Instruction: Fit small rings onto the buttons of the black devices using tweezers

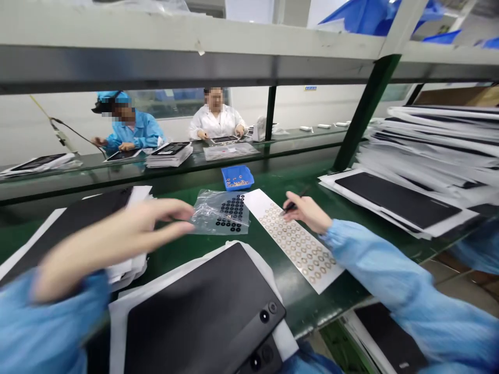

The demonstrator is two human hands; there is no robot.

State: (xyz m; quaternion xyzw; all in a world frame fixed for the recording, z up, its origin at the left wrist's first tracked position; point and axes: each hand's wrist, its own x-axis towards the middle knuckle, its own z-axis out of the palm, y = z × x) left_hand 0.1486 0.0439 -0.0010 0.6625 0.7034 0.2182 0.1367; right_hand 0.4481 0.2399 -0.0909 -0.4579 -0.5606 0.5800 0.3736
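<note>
left hand, left of centre in the frame, somewhat blurred: thumb and fingers stand apart, nothing seen between them. fingertips are at the left edge of a clear bag; cannot tell whether they touch it. black rings lie in rows at the bag's right part

right hand, right of centre: thumb and fingers together, closed on a thin dark tool. tool's tip is over the upper part of a white sheet; contact too small to tell. sheet runs slantwise from mid-frame toward lower right, covered with rows of tan rings. both sleeves light blue

blue tray at centre, just beyond bag and sheet, small tan pieces inside. all three rest on a green bench

bottom centre: large black panel, tilted in view, lying on white wrapping; two round parts near its right corner. part of a second black panel shows beneath

left of frame, partly behind the left hand: dark panel on white layers. right of frame: tall stack of white and dark layers, a flat black panel with white edging in front of it

upper left, across the bench: person in blue, head bent, hands at a flat dark item. upper centre: person in white, both hands at another. pale shelf spans the top of the frame
</note>
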